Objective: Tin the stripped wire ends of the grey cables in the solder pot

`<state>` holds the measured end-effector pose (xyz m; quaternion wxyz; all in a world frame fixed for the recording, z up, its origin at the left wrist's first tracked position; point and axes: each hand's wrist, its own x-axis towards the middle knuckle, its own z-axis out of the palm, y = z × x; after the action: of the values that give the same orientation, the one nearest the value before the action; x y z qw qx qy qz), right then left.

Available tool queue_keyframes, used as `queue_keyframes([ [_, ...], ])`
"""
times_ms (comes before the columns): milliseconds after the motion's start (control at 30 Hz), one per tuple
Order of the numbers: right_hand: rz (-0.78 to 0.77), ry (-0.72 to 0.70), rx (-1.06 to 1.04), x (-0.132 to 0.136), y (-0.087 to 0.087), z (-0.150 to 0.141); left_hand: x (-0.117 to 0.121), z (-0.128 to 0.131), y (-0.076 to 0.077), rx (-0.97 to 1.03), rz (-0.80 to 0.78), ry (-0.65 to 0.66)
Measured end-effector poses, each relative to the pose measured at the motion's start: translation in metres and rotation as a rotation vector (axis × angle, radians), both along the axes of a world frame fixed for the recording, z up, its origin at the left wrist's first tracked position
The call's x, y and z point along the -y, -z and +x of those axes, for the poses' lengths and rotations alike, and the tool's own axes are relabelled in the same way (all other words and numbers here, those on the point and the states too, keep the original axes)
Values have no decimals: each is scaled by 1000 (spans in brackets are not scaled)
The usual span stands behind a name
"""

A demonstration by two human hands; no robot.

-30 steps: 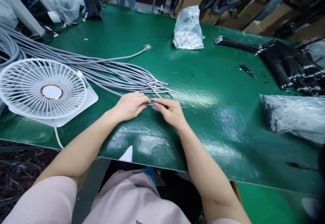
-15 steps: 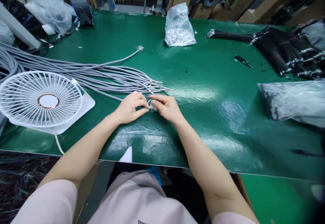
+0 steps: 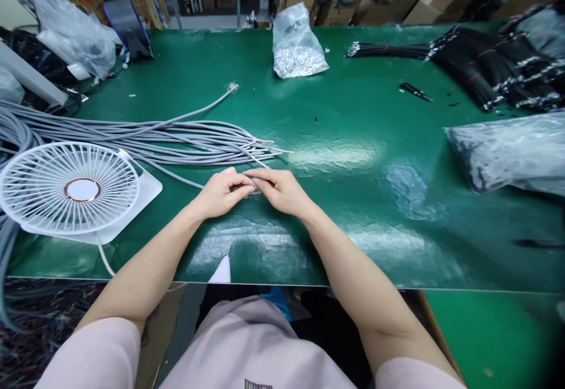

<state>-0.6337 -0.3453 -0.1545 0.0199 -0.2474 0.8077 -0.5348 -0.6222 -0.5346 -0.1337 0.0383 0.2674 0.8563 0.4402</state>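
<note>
My left hand and right hand are pinched together on something small and shiny, mostly hidden in the grip, right by the grey cable bundle.

White desk fan left of the fingers, well apart. Poly bag of small metal parts far ahead of them. Black wire bundles ahead-right. 2nd poly bag right. All on green mat.

Head-worn view, forward and down, above left hand, right hand
</note>
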Motion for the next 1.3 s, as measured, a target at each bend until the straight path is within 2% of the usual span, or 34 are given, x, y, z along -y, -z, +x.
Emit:
queue_keyframes([
  [100, -42, 55, 46, 1, 1, -4, 3, 2, -6, 31, 46, 88],
  [167, -113, 111, 167, 2, 3, -7, 8, 1, -9, 80, 165, 113],
  [233, -201, 113, 365, 4, 4, -8, 12, -2, -9, 144, 340, 72],
  [333, -305, -27, 693, 10, 3, -2, 15, -8, -5, 206, 642, -65],
  [433, -376, -191, 822, 16, 0, 5, 14, -13, -3, 220, 826, -193],
  [500, -400, -223, 820, 16, -3, 8, 12, -14, -4, 221, 845, -253],
  [567, -430, -188, 815, 11, -7, 7, 12, -14, -6, 213, 827, -285],
  [667, -543, -107, 816, 3, -12, 3, 12, -13, -9, 208, 819, -281],
  [733, -601, -133, 831, 5, -14, 0, 13, -12, -10, 206, 832, -262],
  [833, -627, -235, 862, 21, -15, -3, 15, -10, -12, 218, 871, -226],
  [933, -688, -256, 824, 43, -17, -6, 18, -10, -13, 247, 882, -202],
  [1133, -821, -115, 749, 62, -19, -6, 24, -12, -15, 278, 849, -188],
  [1300, -838, 29, 732, 63, -11, -7, 26, -11, -15, 319, 983, -95],
])
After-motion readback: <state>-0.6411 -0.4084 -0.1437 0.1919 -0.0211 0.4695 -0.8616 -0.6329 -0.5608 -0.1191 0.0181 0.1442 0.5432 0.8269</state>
